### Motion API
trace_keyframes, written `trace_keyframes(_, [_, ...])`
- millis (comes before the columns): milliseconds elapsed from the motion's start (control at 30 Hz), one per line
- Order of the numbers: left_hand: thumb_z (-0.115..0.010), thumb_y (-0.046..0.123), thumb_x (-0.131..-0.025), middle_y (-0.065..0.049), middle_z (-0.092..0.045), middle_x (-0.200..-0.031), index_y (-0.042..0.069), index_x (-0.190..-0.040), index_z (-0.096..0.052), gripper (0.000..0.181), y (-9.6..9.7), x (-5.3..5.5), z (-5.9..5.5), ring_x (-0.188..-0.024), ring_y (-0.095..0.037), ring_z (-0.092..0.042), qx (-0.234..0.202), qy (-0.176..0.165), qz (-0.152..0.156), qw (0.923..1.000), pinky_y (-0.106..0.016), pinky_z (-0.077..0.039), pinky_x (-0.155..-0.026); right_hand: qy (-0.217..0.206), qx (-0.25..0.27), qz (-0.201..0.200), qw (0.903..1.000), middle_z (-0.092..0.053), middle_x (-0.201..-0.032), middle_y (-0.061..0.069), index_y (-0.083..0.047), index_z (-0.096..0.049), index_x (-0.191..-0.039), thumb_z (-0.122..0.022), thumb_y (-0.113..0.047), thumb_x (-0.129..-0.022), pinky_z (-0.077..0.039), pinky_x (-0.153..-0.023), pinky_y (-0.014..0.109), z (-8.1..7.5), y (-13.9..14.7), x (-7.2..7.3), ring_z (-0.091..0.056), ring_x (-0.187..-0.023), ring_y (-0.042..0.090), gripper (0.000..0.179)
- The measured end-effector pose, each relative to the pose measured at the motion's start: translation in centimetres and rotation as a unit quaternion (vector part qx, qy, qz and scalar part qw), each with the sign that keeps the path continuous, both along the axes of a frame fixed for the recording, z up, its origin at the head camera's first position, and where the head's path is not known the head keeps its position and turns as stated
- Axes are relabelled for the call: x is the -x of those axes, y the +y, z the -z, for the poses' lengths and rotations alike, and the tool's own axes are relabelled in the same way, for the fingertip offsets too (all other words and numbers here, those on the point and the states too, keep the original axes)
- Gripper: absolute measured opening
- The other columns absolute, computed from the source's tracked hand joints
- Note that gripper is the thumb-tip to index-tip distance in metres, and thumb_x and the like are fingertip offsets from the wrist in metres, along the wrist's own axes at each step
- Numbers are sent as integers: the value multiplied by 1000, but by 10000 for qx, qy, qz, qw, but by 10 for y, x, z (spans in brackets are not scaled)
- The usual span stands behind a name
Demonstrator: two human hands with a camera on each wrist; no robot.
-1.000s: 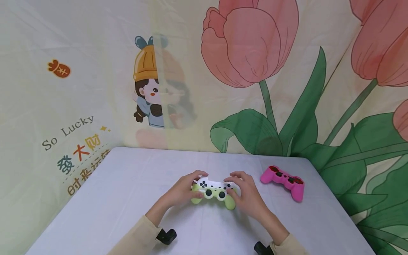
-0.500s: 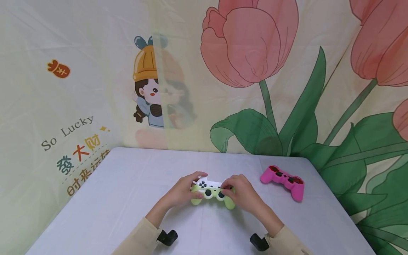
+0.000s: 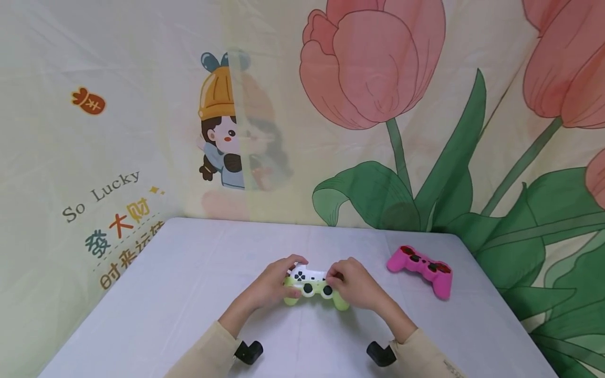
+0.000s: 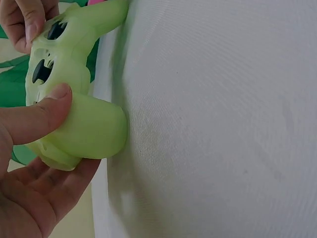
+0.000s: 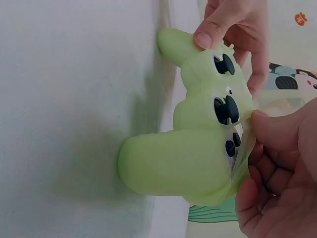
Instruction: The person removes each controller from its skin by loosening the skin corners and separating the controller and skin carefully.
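A white game controller (image 3: 312, 274), partly inside a light green soft cover (image 3: 341, 301), stands on its two grips on the table. My left hand (image 3: 270, 283) holds its left side, with the thumb on the front and the fingers behind. In the left wrist view the left thumb (image 4: 44, 115) presses on the cover next to a black thumbstick (image 4: 43, 72). At the upper right of the controller, my right hand (image 3: 355, 284) pinches the cover's edge. The right wrist view shows that edge stretched away from the black buttons (image 5: 230, 148) by the right thumb and fingers.
A pink game controller (image 3: 420, 269) with dark red and black parts lies to the right on the white-covered table (image 3: 198, 283). Behind the table hangs a cloth printed with tulips (image 3: 373, 68). Black wrist cameras (image 3: 248, 352) hang under both sleeves.
My right hand has moved in from beside the controller, its spread fingers closing into a pinch on the cover's upper right edge. The left hand keeps its hold, and the pink controller stays put.
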State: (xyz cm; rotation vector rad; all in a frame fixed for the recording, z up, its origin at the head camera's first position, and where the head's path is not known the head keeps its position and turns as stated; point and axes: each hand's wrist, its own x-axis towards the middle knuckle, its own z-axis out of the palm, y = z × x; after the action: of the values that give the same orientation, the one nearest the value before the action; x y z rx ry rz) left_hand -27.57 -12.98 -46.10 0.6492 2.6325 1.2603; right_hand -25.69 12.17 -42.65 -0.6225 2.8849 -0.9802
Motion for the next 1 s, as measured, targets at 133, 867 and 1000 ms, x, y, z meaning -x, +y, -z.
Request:
trace_keyframes(133, [-90, 11, -86, -7, -64, -130, 23, -145, -56, 69, 1, 1, 0, -114, -25, -59, 13, 34, 68, 10000, -50, -51, -99, -205, 153, -104, 9996, -62, -83, -6, -15, -75, -95, -73, -13, -101, -47, -77, 32, 1, 7, 1, -50, -89, 18, 7])
trace_keyframes(867, [-87, 15, -89, -3, -67, -110, 31, -148, -51, 70, -2, -3, -5, -96, -20, -60, 325, -71, 147, 9993, -41, -48, -86, 1228, -397, -6, 9916, -61, -86, -15, -21, -72, -84, -82, -8, -93, -48, -80, 30, 20, 5, -30, -46, -91, 12, 18])
trace_keyframes(1000, [-87, 15, -89, -4, -66, -109, 29, -148, -52, 70, -4, -3, -8, -95, -20, -59, 318, -67, 148, 9994, -41, -48, -85, 1690, -802, 178, 9822, -63, -87, -12, -19, -74, -85, -86, -9, -89, -50, -79, 30, 23, -1, -36, -45, -89, 12, 16])
